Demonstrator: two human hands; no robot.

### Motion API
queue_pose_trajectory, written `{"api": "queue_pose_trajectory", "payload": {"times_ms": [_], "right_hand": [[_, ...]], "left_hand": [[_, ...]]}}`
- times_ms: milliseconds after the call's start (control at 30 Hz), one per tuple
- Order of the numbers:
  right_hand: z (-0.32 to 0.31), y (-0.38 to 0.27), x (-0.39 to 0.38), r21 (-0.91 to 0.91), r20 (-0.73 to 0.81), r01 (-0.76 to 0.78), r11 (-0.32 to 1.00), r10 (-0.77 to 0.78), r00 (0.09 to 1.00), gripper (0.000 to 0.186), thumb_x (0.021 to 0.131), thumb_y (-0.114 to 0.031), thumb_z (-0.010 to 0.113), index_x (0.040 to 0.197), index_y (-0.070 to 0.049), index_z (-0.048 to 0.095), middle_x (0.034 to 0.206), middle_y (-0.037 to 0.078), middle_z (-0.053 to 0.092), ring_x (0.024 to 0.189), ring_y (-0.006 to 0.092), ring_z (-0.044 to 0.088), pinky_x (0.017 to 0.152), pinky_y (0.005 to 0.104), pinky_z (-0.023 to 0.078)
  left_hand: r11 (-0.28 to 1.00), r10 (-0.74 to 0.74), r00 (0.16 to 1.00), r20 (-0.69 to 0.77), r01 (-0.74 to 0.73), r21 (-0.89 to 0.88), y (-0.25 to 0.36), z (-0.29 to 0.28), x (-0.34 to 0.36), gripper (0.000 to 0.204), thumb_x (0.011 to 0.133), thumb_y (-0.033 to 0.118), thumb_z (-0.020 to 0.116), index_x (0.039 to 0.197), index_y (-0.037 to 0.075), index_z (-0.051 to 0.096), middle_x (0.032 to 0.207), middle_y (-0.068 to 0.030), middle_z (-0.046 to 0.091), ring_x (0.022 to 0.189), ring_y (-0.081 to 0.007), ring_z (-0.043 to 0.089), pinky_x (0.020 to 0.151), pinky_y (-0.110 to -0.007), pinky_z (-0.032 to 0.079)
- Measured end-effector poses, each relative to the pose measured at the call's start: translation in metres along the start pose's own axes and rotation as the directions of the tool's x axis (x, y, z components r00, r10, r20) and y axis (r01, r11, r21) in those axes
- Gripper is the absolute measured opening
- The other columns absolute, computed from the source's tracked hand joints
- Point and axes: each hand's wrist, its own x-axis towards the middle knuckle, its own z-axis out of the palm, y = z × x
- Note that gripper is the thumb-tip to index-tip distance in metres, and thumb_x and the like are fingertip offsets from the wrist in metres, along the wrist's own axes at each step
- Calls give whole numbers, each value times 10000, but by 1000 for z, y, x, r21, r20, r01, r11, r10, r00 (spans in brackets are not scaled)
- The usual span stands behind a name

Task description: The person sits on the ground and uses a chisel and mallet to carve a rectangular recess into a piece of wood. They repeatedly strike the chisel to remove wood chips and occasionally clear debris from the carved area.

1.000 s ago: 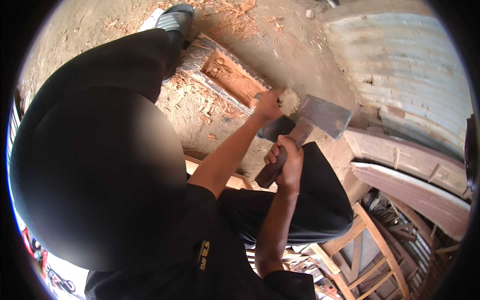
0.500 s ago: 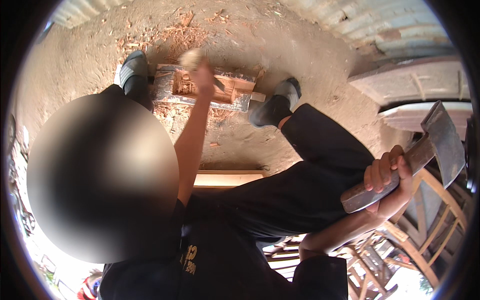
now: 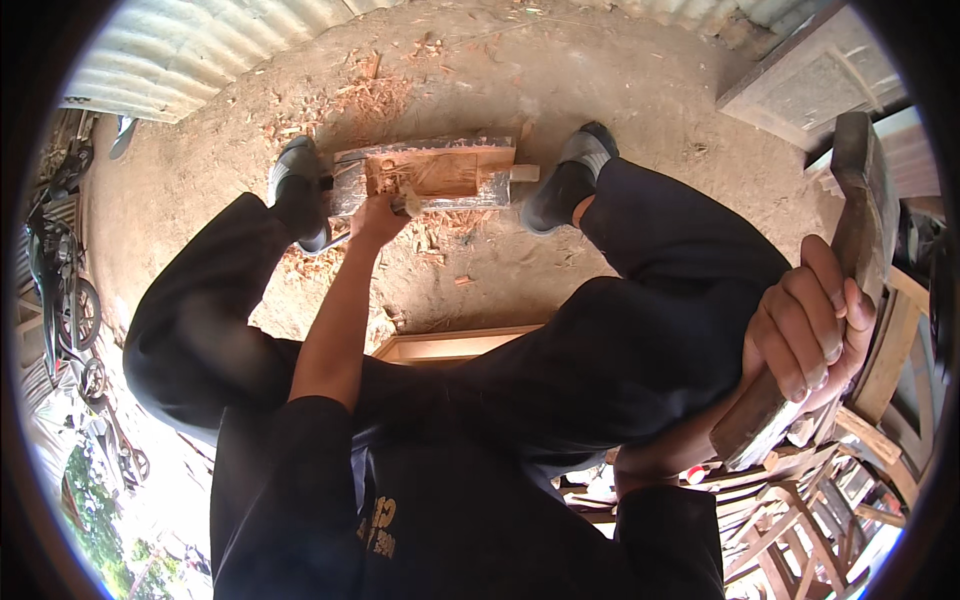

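Observation:
Between my feet lies a weathered wooden block (image 3: 350,180) with a rectangular recess, and loose shavings sit in its left part. My left hand (image 3: 376,221) is closed at the block's near left edge, around what looks like a chisel (image 3: 408,203). A pale handle end shows on one side of the fist, and a thin metal strip on the other. Raised at the far right, my right hand (image 3: 808,325) grips the wooden handle of a hatchet (image 3: 862,225). The hatchet's head is seen nearly edge-on, well apart from the block.
Wood chips (image 3: 372,95) litter the dirt floor beyond and around the block. A pale wooden frame (image 3: 460,345) lies between my legs. Wooden panels (image 3: 815,75) lean at the right, above piled chair parts (image 3: 790,530). Corrugated metal sheeting (image 3: 210,55) stands at the far left.
My left hand has come out over the recess's near left edge, and the chisel's blade has swung from right to left. My right hand has lifted the hatchet closer and turned it.

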Motion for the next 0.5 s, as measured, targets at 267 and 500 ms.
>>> {"api": "queue_pose_trajectory", "payload": {"times_ms": [267, 500], "right_hand": [[10, 11, 3, 18, -101, 85, 996, -83, 991, 159, 940, -92, 425, 804, -50, 354, 561, 31, 394, 399, 116, 394, 370, 266, 400], [10, 13, 9, 59, -81, 68, 996, -63, 995, 149, 936, -90, 422, 809, -49, 356, 579, 35, 405, 418, 123, 408, 388, 274, 408]], "left_hand": [[990, -122, 988, 91, 115, 77, 7, -6, 1, 481, 735, 484, 660, 1037, 110, 680, 1036, -174, 660, 998, -333, 625, 880, -417, 494], [992, -119, 992, 44, 117, 48, 3, 3, 4, 509, 739, 481, 642, 1049, 79, 664, 1055, -194, 650, 1019, -348, 615, 876, -430, 492]]}}
